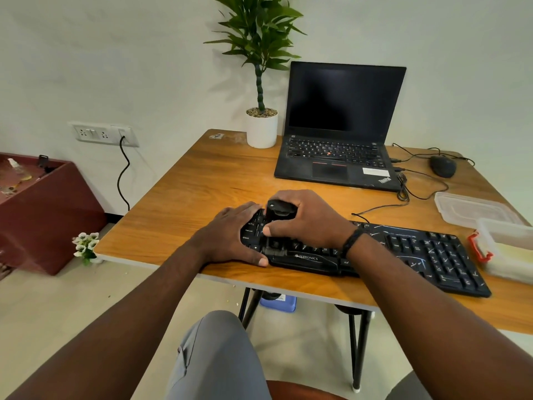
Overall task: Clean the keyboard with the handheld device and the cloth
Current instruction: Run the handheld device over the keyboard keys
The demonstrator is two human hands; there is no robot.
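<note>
Knees in grey trousers [213, 356] sit lowest in view, under the near edge of the wooden table [202, 180]. On that edge lies the black Zebronics keyboard [418, 252], its right half streaked with pale marks. Left hand [227, 235] rests flat on the keyboard's left end, fingers straight. Right hand [305, 219] curls round a small black handheld vacuum [278, 215] standing on the left-hand keys. Clear plastic containers [490, 226] sit just right of the keyboard. Farther back stand an open ThinkPad laptop [340, 125], a black mouse [443, 166] and a potted plant [261, 82].
</note>
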